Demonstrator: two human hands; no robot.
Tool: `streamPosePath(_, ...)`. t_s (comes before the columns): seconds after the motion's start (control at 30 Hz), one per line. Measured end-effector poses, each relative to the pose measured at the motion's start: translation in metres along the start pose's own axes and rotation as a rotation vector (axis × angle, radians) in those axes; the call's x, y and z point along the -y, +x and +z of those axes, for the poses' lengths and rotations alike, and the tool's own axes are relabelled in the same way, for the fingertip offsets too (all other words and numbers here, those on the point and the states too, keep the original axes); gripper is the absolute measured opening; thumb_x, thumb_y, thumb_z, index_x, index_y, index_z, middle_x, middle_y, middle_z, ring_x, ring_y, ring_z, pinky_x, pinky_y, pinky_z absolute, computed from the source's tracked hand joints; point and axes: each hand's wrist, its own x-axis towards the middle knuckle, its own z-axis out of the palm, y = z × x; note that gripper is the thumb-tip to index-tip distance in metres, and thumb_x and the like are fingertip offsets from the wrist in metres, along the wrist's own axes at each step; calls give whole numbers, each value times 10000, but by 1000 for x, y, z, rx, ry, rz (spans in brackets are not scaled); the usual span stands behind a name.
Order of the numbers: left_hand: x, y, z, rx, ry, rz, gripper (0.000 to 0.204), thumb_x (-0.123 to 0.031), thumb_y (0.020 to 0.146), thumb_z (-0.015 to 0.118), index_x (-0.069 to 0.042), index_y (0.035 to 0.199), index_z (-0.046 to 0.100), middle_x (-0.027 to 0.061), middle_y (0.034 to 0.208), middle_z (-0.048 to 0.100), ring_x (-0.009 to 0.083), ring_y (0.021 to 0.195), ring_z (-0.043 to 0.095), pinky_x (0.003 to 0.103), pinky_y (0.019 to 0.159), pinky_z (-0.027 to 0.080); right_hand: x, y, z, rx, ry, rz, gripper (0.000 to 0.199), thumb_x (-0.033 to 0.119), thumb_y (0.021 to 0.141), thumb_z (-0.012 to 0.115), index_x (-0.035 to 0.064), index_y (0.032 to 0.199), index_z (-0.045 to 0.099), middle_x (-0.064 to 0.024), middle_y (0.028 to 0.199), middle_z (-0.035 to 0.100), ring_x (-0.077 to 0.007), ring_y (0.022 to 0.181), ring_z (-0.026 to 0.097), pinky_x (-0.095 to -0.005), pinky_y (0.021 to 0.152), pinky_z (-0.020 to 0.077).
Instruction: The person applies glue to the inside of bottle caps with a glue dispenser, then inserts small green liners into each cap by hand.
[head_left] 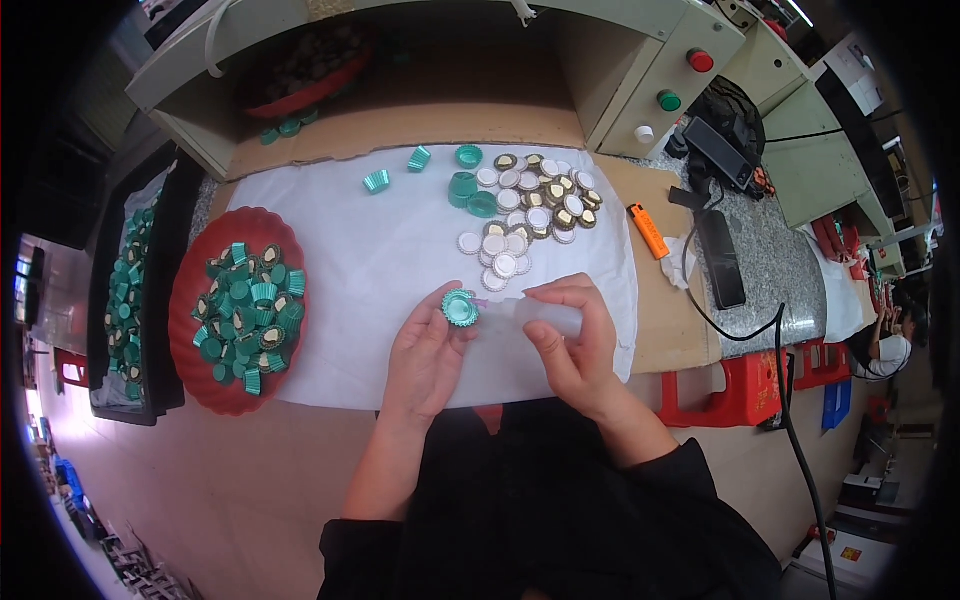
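At the near edge of the white cloth [380, 290], the left hand [425, 355] pinches a green fluted cap [460, 308] between thumb and fingertips, its open side turned to the right hand. The right hand [572, 340] is closed around a small translucent squeeze bottle [535, 315], whose tip almost touches the cap. To do this step well, I think the cap should stay steady and level, the tip should meet the middle of the cap, and the squeeze should be gentle so that nothing runs over the fluted rim. Farther, near the middle of the cloth, lies a heap of white and gold round discs [530, 215], with some loose green caps [470, 190] just beside it. At the left edge of the cloth a red tray [185, 330] holds many green caps with inserts. An orange lighter [648, 230] lies on the cardboard [660, 330] at the right, beyond the cloth.
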Motion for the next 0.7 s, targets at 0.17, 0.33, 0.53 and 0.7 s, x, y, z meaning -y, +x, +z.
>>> streamPosePath(0.17,-1,1,1,-17,-16,-19,358,-160,875,425,35,1173,384,79,1001,520,136,883,497,255,771,420,0,3,4,32,-117,-137,294,46,715,623,-5,947,451,-148,861,533,-264,733,507,-304,625,423)
streamPosePath(0.33,0,1,0,-15,-5,-23,355,-160,879,415,35,1175,382,80,1004,519,133,890,495,255,776,422,-1,2,5,46,-134,-149,305,36,705,627,-7,947,447,-151,856,534,-274,723,505,-312,610,424)
streamPosePath(0.53,0,0,0,-16,5,-16,360,-167,880,415,34,1176,381,77,1008,520,129,894,499,254,781,423,-2,4,6,47,-132,-169,310,32,705,625,-8,952,442,-151,848,528,-277,714,502,-313,603,421)
streamPosePath(0.7,0,1,0,-2,-15,-29,359,-169,880,415,33,1176,381,78,1012,520,129,891,504,256,784,426,-1,4,6,51,-132,-140,311,33,703,626,-6,950,440,-153,836,525,-278,704,502,-315,588,418)
